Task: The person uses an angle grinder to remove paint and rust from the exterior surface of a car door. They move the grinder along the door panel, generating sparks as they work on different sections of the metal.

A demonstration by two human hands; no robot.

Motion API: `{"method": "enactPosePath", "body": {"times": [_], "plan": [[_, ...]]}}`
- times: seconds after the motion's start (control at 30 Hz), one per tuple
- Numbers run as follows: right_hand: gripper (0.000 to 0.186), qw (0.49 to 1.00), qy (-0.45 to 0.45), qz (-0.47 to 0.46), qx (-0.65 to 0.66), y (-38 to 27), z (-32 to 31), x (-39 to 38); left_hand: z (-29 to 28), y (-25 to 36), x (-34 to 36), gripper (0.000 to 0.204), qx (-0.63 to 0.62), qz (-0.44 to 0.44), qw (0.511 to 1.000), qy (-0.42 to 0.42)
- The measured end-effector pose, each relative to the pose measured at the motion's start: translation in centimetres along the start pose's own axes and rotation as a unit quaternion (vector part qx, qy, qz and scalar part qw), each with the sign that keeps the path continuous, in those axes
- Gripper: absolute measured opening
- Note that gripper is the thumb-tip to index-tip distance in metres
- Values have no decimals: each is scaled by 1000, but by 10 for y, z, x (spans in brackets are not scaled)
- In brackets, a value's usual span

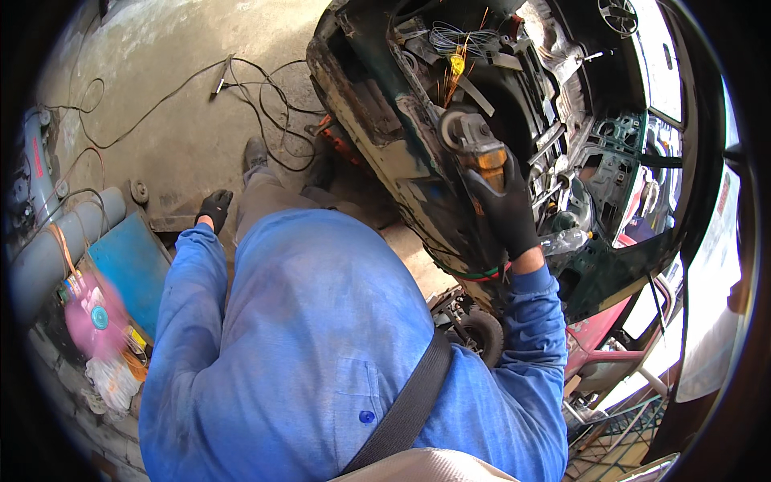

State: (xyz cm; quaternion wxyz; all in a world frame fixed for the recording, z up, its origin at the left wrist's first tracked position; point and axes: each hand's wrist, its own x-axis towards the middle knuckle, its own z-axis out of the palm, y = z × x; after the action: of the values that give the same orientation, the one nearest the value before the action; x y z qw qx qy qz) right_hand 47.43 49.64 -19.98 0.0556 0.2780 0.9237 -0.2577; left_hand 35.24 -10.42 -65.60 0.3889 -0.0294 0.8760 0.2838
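Note:
My right hand (510, 205), in a black glove, is wrapped round a yellow angle grinder (488, 157) with a grey metal head. The grinder is held against or just over the edge of a stripped dark green car body (418, 161); the exact contact point is hard to make out. Orange sparks (451, 80) fly up and away from it, near a bright yellow object (457, 64). My left hand (215, 206), also gloved in black, hangs low by my leg with its fingers stretched out and nothing in it.
A black cable (265, 100) loops over the concrete floor. On the left stand a grey cylinder (72, 229), a blue panel (128, 265) and a pink item (96, 317). Wires (462, 38) and a clear plastic bottle (564, 241) lie in the car body. A wheel (482, 333) sits below.

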Motion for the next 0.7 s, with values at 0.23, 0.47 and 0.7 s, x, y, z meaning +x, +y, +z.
{"method": "enactPosePath", "body": {"times": [0.23, 0.47, 0.7], "plan": [[63, 984, -37, -169, 48, -15, 18, 35, -22, 38, -7, 55, -11, 0, 1000, -10], [58, 961, -104, 89, 239, -14, -12, 10, -20, 14, -9, 51, -41, 12, 999, 34], [52, 971, -97, -5, 220, -11, 0, 42, -19, -16, -26, 58, 99, 31, 994, -46]]}}
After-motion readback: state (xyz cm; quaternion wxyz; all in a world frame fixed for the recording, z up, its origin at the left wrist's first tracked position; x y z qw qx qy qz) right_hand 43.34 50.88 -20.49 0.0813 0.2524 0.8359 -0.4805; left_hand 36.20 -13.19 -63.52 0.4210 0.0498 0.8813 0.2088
